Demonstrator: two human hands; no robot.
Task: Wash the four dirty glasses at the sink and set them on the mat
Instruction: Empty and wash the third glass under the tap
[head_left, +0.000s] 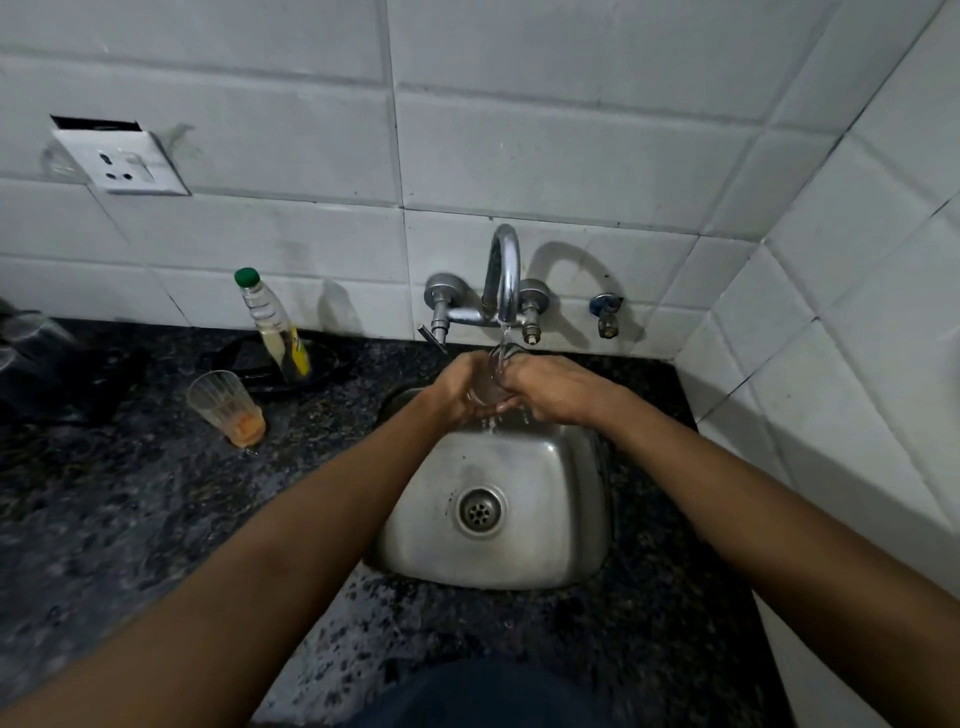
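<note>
Both hands (470, 387) grip clear glass (488, 387)

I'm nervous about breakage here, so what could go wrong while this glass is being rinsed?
The glass is held wet between the left hand and right hand under the running tap; it could slip into the steel sink. The dirty glass stands near the left forearm and could get knocked.

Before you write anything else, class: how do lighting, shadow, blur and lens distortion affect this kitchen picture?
Head view: dim, cool light; the tap throws a curved shadow on the wall tiles; wide-angle lens bows the tile lines; the glass between left hand and right hand is blurred by running water; the countertop smears toward the edges.
</note>
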